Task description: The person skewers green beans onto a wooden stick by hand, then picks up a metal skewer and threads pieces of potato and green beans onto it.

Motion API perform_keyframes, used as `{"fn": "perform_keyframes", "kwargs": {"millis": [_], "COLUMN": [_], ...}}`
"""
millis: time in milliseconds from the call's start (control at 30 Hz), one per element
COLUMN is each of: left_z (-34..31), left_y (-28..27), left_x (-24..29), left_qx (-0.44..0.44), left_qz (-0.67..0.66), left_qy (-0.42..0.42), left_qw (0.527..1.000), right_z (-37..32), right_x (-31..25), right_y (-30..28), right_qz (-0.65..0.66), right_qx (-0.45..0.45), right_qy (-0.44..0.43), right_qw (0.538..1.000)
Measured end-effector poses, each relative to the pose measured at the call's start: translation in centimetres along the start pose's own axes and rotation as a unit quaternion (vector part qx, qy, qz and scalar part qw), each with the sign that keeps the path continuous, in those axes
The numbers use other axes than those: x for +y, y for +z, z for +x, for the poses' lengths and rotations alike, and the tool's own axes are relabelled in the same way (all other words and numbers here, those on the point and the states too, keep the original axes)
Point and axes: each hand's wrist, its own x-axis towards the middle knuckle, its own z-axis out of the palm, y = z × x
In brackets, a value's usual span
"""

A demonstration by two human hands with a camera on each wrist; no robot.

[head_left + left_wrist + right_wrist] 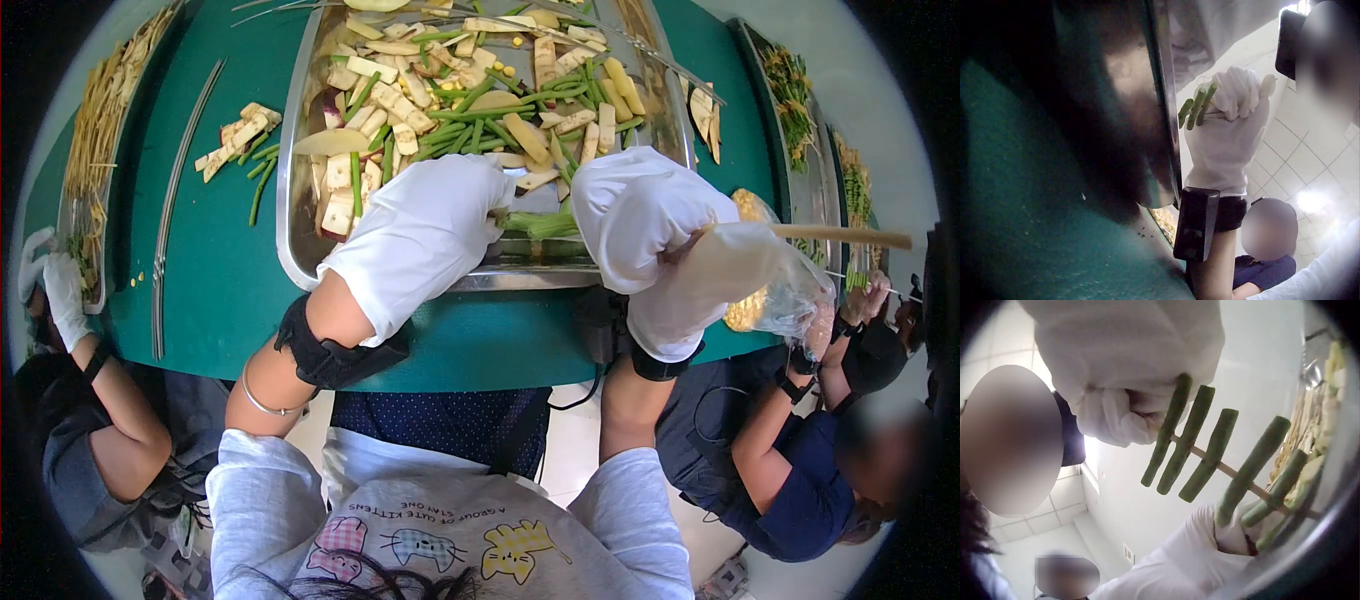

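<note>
Both hands wear loose white gloves above the tray's near edge. In the head view, my left hand [425, 235] is on the left side of a row of green bean pieces [545, 225], and my right hand [650, 235] is on the right. The right wrist view shows several bean pieces [1200, 440] threaded crosswise on a thin wooden skewer [1229, 470]. The right hand [1129, 356] grips the skewer near one end of the row. The left hand [1179, 553] pinches bean pieces at the other end, its fingertips partly hidden. In the left wrist view, beans stick out beside the right hand [1225, 131].
The metal tray [290, 210] holds cut vegetables. More pieces [238, 140] and long metal skewers [180, 200] lie left on the green table [470, 350]. A plastic bag with yellow contents [745, 310] is near my right hand. Other people work at both sides, by trays of skewers.
</note>
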Motion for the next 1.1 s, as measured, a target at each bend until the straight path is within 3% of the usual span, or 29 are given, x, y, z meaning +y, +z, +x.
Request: {"fn": "perform_keyframes", "kwargs": {"millis": [400, 500, 633, 800, 900, 1000, 1100], "left_z": [-0.1, -0.2, -0.6, -0.5, -0.5, -0.2, -0.2], "left_y": [0.1, -0.5, -0.9, -1.9, -2.0, -2.3, -2.7], "left_x": [-0.2, 0.3, 0.7, 1.5, 1.7, 1.9, 1.7], "left_qx": [0.016, -0.025, -0.016, -0.017, 0.046, 0.178, 0.085], "left_qz": [0.014, -0.004, -0.03, -0.001, -0.034, -0.082, -0.29], "left_qy": [0.038, -0.015, -0.014, 0.019, 0.05, 0.081, -0.006], "left_qw": [0.999, 1.0, 0.999, 1.0, 0.997, 0.977, 0.953], "right_z": [1.3, 1.9, 3.7, 4.8, 5.1, 5.2, 5.0], "right_x": [-1.7, -2.9, -3.1, -2.5, -2.3, -2.6, -2.0], "right_y": [-0.3, 0.3, 1.0, 0.8, -0.2, -1.6, -3.1], "right_qz": [0.172, 0.152, 0.118, 0.236, 0.306, 0.339, 0.382], "right_qx": [0.006, 0.055, 0.081, 0.16, 0.22, 0.292, 0.324], "right_qy": [0.014, 0.041, 0.047, 0.008, -0.026, -0.039, -0.049], "right_qw": [0.985, 0.986, 0.989, 0.958, 0.926, 0.893, 0.864]}}
